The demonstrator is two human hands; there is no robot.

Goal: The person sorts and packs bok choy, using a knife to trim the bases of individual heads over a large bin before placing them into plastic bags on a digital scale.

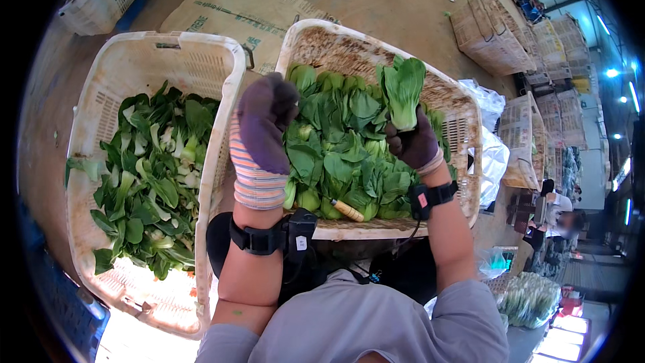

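Observation:
My right hand (pixel 415 136), in a dark glove, grips a head of bok choy (pixel 404 92) by its pale base, leaves pointing away from me. It is held above a dirty white plastic crate (pixel 332 43) filled with rows of bok choy (pixel 347 154). A knife with a wooden handle (pixel 347 210) lies on the greens at the crate's near side; its blade is hidden. Over this crate's left edge is my left hand (pixel 267 121), in a purple-coated glove with a striped cuff. Its fingers are curled in, and nothing shows between them.
On the left, a second white crate (pixel 136 55) holds loose trimmed leaves and stalks (pixel 156 176). A printed woven sack (pixel 227 15) lies flat on the floor beyond. Stacked crates (pixel 489 33) and white plastic sheeting (pixel 489 161) are at right. Another person (pixel 554 209) sits farther off.

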